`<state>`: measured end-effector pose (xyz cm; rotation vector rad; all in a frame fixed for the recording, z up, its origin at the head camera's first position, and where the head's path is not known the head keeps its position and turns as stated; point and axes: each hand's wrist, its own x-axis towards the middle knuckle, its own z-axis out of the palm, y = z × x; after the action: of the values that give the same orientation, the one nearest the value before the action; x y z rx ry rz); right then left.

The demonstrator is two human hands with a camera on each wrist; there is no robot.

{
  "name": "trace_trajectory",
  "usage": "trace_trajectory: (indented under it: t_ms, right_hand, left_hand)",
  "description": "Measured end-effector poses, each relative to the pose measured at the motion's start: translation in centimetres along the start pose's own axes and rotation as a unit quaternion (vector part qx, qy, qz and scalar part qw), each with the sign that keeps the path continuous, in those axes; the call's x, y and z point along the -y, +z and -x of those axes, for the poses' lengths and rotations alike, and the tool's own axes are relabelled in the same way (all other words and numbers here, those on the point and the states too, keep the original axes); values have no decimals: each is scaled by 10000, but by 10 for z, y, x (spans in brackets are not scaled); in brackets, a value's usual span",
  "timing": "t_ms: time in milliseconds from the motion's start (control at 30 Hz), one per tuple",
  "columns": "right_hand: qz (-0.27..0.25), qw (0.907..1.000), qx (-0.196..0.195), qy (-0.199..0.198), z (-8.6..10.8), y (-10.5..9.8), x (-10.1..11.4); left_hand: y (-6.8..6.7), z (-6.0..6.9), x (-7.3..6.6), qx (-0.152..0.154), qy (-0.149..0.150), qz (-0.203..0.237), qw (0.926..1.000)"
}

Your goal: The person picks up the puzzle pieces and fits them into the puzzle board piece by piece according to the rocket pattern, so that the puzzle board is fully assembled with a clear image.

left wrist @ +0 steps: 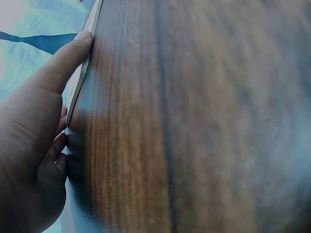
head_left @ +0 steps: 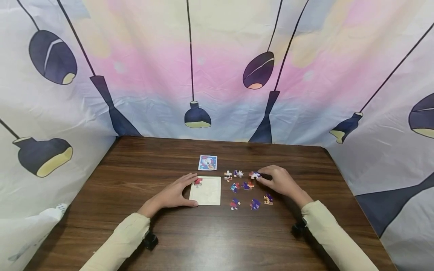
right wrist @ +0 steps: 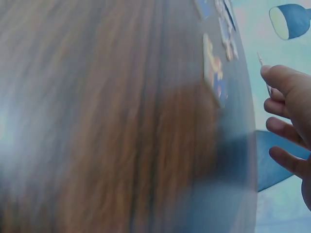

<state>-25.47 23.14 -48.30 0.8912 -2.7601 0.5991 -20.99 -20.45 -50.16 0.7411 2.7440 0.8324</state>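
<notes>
My left hand [head_left: 174, 192] holds the pale square puzzle board [head_left: 208, 194] at its left side, with thumb and fingers spread along the edge. In the left wrist view the thumb of the left hand [left wrist: 41, 97] lies on the board's edge [left wrist: 77, 90]. One red and white piece [head_left: 198, 182] sits in the board's upper left corner. My right hand [head_left: 279, 181] pinches a white and purple puzzle piece [head_left: 254, 175] between thumb and index finger. The right wrist view shows that piece edge-on [right wrist: 261, 60] at the fingertips of the right hand [right wrist: 294, 109], above the table.
Several loose pieces lie right of the board, among them a white one [head_left: 228, 175], a red and blue one [head_left: 234, 204], a purple one [head_left: 255, 204] and a yellow and purple one [head_left: 268, 199]. A picture card [head_left: 207, 162] lies behind the board. Patterned cloth [head_left: 223, 75] hangs behind the table.
</notes>
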Motion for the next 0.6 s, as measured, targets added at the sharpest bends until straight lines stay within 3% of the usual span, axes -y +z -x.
trace_trajectory:
  t_ms: [300, 600]
  right_hand:
    - [-67, 9991, -229, -346, -17, 8, 19]
    - [-260, 9984, -144, -484, -35, 17, 42]
  left_hand:
    - [-1, -1, 0, 13, 10, -39, 10000]
    - [0, -1, 0, 0, -25, -18, 10000]
